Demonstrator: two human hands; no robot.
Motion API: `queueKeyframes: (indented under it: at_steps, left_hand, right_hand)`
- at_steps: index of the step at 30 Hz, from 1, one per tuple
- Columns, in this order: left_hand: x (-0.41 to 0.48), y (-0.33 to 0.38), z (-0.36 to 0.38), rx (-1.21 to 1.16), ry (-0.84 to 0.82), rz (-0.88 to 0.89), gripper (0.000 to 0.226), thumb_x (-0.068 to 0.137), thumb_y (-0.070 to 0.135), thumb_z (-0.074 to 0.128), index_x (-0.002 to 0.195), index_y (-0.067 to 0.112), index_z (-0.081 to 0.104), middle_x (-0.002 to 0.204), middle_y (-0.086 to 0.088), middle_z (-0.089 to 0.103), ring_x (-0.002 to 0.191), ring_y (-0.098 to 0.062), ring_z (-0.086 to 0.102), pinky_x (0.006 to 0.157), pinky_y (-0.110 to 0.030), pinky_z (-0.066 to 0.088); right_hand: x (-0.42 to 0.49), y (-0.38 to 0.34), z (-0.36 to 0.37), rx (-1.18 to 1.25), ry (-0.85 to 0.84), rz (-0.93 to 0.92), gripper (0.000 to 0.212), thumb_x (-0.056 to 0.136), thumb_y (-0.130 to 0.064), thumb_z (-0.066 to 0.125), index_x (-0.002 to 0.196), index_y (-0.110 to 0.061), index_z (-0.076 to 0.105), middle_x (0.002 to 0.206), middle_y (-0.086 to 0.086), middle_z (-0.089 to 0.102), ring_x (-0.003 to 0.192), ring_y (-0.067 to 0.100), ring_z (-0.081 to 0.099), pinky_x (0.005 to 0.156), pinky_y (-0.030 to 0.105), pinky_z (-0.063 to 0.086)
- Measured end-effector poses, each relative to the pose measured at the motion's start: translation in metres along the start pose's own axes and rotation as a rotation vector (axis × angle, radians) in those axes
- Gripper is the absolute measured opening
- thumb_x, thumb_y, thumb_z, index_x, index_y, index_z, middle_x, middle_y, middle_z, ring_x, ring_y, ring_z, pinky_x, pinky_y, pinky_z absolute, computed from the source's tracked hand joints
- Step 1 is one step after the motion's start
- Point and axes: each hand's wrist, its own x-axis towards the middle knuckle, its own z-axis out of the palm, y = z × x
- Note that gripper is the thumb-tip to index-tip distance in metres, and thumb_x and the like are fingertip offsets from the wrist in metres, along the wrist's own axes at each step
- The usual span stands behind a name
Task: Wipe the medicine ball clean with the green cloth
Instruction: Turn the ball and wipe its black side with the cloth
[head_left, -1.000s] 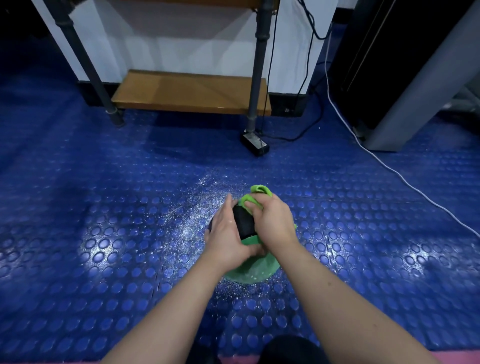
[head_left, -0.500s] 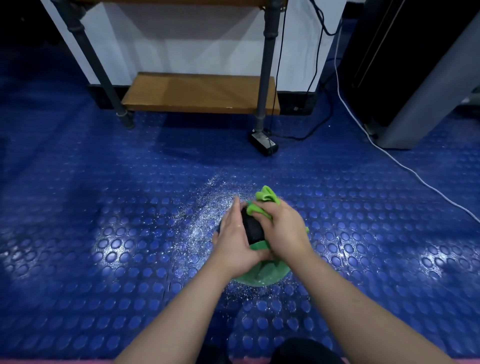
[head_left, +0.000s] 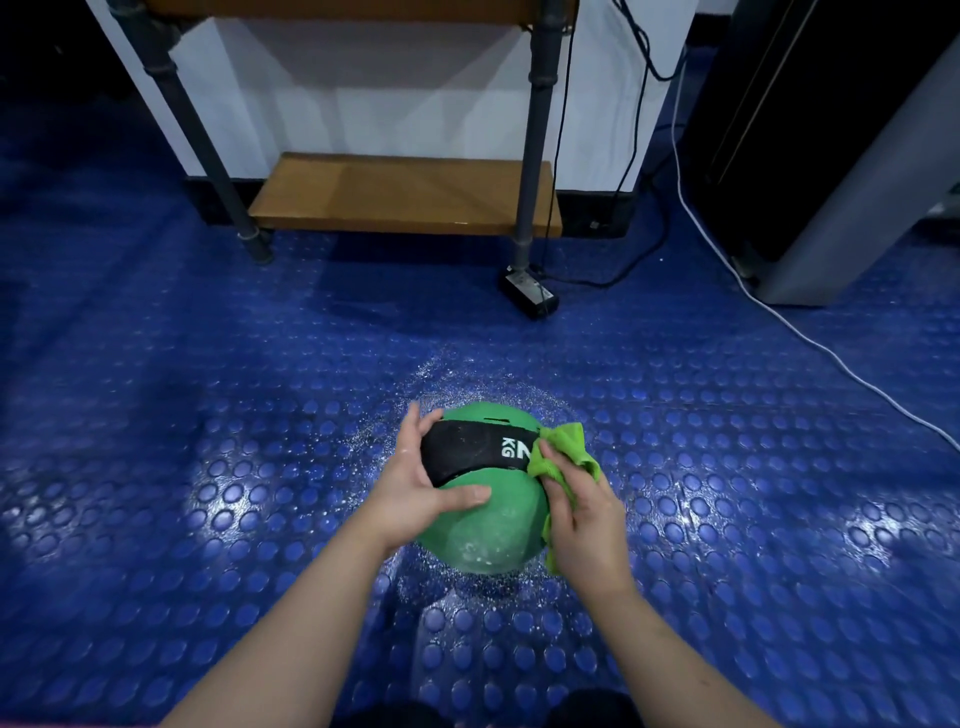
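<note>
Two bare hands are recorded on one medicine ball (head_left: 483, 525), which is seated on the blue studded floor (head_left: 208, 467) at the lower middle of the view. The left hand (head_left: 415, 491) is spread flat against the ball at its 9 o'clock, bracing it. The right hand (head_left: 584, 519) is closed on the green cloth (head_left: 563, 452), pressed to the ball at 3 o'clock. A black band (head_left: 462, 457) is run from 9 toward 3, its right end met by the cloth. White specks are noted at 6 o'clock; that patch is judged nearer the right hand.
</note>
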Motion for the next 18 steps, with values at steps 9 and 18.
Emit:
queueKeyframes:
  at_steps: [9,18]
  left_hand:
    - [0.001,0.004,-0.007,0.070,0.056,-0.013,0.146,0.026,0.059,0.093,0.150,0.033,0.020,0.150,0.011,0.032,0.133,-0.013,0.040,0.113,-0.044,0.037]
    - [-0.014,-0.010,0.001,-0.425,0.110,-0.373,0.080,0.059,0.053,0.084,0.128,0.051,0.044,0.121,0.005,0.065,0.102,-0.029,0.065,0.077,-0.070,0.049]
  right_hand:
    - [0.041,0.000,-0.014,0.185,-0.046,0.272,0.018,0.092,-0.023,0.058,0.096,-0.036,0.070,0.098,-0.013,0.071,0.095,0.005,0.064,0.088,0.028,0.051]
    - [0.058,0.030,0.011,0.280,-0.109,0.609,0.088,0.064,-0.075,0.051,0.127,-0.014,0.057,0.129,0.006,0.060,0.119,0.025,0.056,0.104,0.050,0.043]
